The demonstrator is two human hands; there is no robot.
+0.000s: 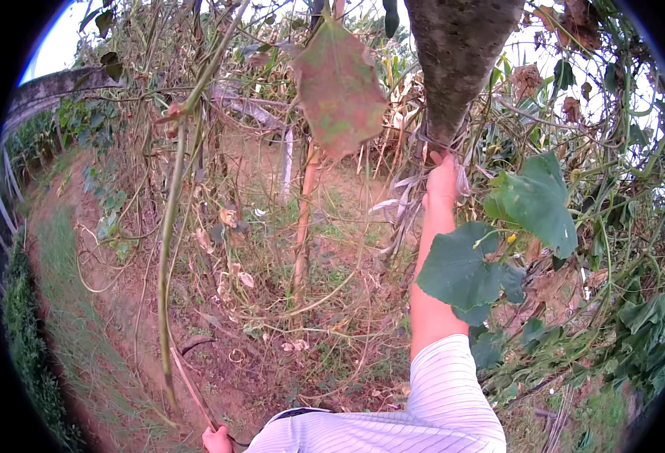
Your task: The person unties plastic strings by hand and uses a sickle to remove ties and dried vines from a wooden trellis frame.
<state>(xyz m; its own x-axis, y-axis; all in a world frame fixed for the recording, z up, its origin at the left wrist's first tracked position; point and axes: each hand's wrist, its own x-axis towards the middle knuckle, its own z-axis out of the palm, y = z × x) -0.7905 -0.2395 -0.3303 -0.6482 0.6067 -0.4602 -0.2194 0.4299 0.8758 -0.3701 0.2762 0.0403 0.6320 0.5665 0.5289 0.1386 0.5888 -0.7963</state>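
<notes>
My right hand (443, 172) is raised at the lower end of a thick, mottled grey-brown tapering object (461, 62), among dry vines and withered leaves (405, 212). Whether the object is a post or something hanging is not clear. The fingers are partly hidden, so their grip does not show. Large green vine leaves (460, 272) cover part of my right forearm. At the bottom left, my left hand (217, 440) is closed around a thin wooden handle (192, 390) slanting up to the left. A dark curved piece (196, 342) lies near its upper end; whether they are joined is unclear.
A reddish-green leaf (341, 90) hangs close in front, beside a long green-brown stem (171, 226). Tangled vines surround an upright wooden stake (305, 209). More leafy vines (644, 317) crowd the right side. A weathered arched beam (66, 85) stands at the upper left.
</notes>
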